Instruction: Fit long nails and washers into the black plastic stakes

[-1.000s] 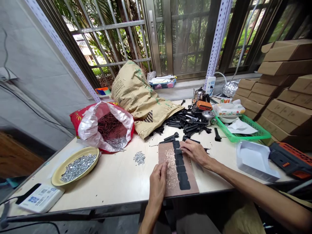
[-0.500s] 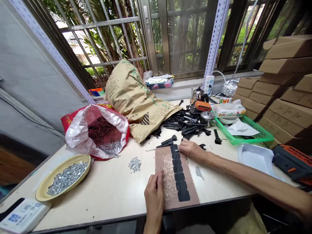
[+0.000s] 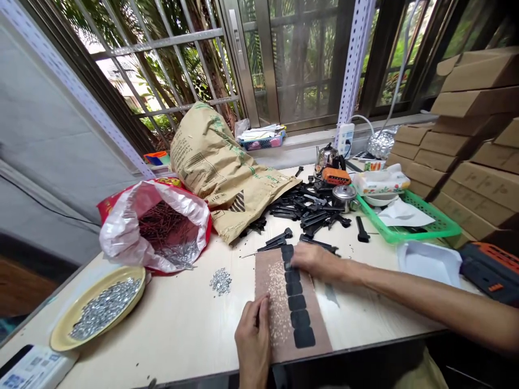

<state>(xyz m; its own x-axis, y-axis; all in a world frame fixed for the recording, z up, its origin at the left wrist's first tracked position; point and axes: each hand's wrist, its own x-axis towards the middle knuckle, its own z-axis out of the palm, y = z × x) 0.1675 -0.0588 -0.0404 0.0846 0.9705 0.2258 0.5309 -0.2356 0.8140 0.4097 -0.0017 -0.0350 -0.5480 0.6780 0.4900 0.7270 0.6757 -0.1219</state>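
A brown board (image 3: 275, 354) lies at the table's front edge, with pale specks scattered over its left half. Down its right half runs a row of black rounded-square pieces (image 3: 300, 320). My right hand (image 3: 310, 262) is over the upper part of this row, fingers pinched together at one black piece; whatever they grip is hidden. My left hand (image 3: 253, 335) rests by the board's left edge, thumb against curled fingers, and its inside cannot be seen. Left of the board is a small heap of shiny metal bits (image 3: 221, 281). Black tool-shaped parts (image 3: 318, 243) lie just beyond my right hand.
A yellow dish (image 3: 60, 335) of metal bits and a red-white bag (image 3: 117, 237) of dark screws stand left. Behind, a paper sack (image 3: 219, 178) lies beside piled black parts (image 3: 316, 208). Right are a green basket (image 3: 441, 229), a white tray (image 3: 425, 265) and stacked cardboard boxes (image 3: 478, 178).
My right hand has come nearer along the row of black pieces, uncovering black parts behind it. My left hand keeps its place by the board. The view has shifted slightly.
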